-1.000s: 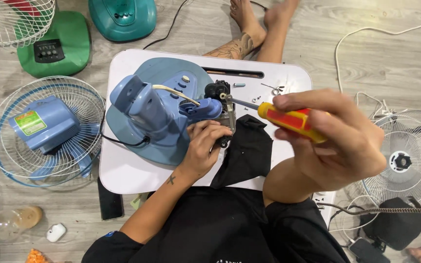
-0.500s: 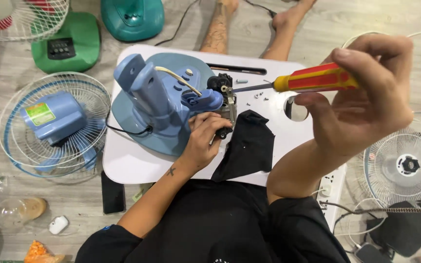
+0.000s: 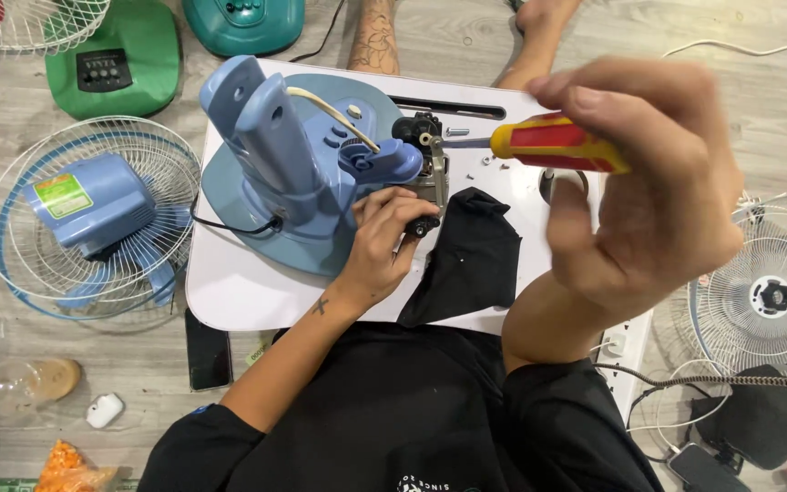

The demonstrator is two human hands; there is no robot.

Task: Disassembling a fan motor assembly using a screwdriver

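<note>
A blue fan base with its upright neck [image 3: 275, 173] lies on a small white table [image 3: 229, 292]. My left hand [image 3: 384, 237] grips the fan's black and metal motor [image 3: 425, 173] at the end of the neck. My right hand [image 3: 649, 191] is raised close to the camera and holds a screwdriver with a red and yellow handle [image 3: 548, 146]; its metal tip points left at the motor. A black cloth [image 3: 466, 260] lies on the table under the motor. Small screws [image 3: 494, 162] are scattered near the screwdriver.
A blue fan head in its wire cage [image 3: 84, 219] lies on the floor at left. Green [image 3: 116, 64] and teal [image 3: 243, 23] fan bases sit at the top. A white fan grille [image 3: 767, 292] and cables lie at right. Another person's legs [image 3: 375, 36] rest beyond the table.
The view has drawn closer to the table. My right hand rose nearer the camera with the screwdriver, whose tip stays at the motor. My left hand keeps its grip.
</note>
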